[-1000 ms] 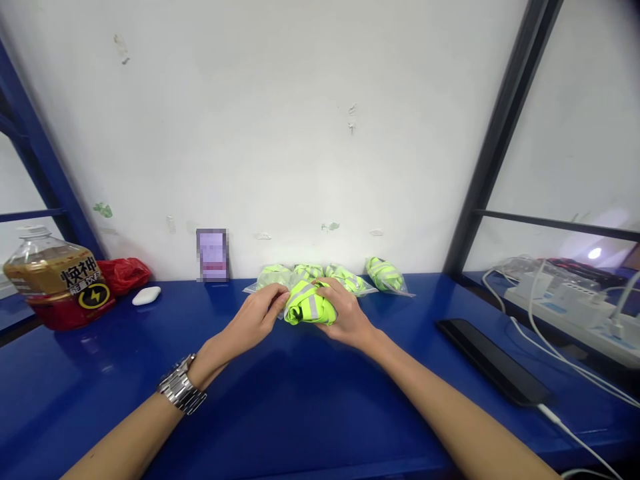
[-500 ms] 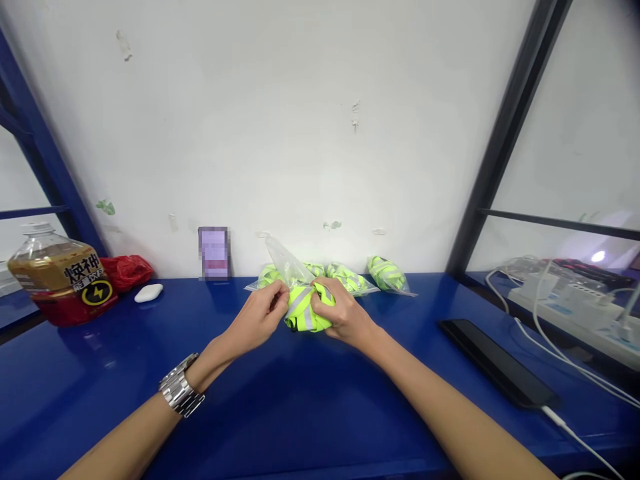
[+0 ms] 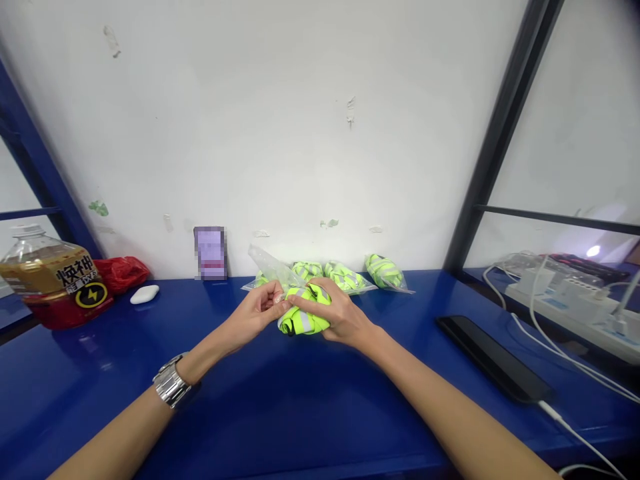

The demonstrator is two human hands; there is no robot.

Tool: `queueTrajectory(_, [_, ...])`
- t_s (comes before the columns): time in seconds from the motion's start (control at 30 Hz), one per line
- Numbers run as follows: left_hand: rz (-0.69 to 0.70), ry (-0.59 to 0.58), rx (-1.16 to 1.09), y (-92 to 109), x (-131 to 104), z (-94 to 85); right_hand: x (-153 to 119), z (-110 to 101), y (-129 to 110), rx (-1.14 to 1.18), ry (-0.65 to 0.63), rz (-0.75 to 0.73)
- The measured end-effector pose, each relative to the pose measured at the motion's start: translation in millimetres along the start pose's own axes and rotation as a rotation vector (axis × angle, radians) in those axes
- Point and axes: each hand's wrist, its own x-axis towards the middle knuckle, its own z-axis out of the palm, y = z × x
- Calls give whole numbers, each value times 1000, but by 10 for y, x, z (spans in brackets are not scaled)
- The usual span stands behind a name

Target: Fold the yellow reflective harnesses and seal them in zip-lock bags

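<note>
A rolled yellow-green bundle with silver strips (image 3: 305,319) is held above the blue table. My right hand (image 3: 343,312) wraps round its right side, thumb across the front. At its left edge my left hand (image 3: 260,310) pinches a clear plastic bag (image 3: 267,265), which stretches up and left behind the bundle. How far the bag covers the bundle cannot be made out. Behind, along the wall, lie several similar bundles in clear bags, one (image 3: 345,275) just right of centre and another (image 3: 385,272) farther right.
On the left stand a large drink bottle (image 3: 55,280), a red plastic bag (image 3: 123,273) and a white case (image 3: 145,295). A blurred phone (image 3: 211,253) leans on the wall. A black phone (image 3: 493,357) with a cable and a power strip (image 3: 570,303) are at the right.
My right thumb has moved left across the bundle's front, towards my left fingers. The bundle has turned slightly, and the bag's upper end has dropped a little to the left.
</note>
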Motion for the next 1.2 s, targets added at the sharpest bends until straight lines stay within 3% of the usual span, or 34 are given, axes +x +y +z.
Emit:
queueTrajectory(0.17, [165, 304, 530, -35, 11, 122, -8, 43, 4, -12, 45, -14])
queueTrajectory(0.27, [312, 443, 726, -65, 10, 183, -8, 56, 10, -70, 56, -11])
queueTrajectory(0.4, [427, 402, 774, -66, -7, 164, 27, 69, -8, -133, 108, 4])
queueTrajectory(0.5, [336, 298, 649, -3, -37, 143, 57, 47, -5, -107, 127, 56])
queueTrajectory(0.63, [150, 169, 273, 86, -81, 176, 43, -33, 53, -3, 117, 85])
queueTrajectory(0.73, [164, 77, 235, 90, -67, 172, 10, -60, 89, 48, 166, 142])
queueTrajectory(0.9, [212, 115, 280, -32, 3, 125, 12, 39, 38, 172, 246, 271])
queueTrajectory(1.2, [192, 327, 655, -40, -9, 182, 117, 73, -170, 376, 166, 406])
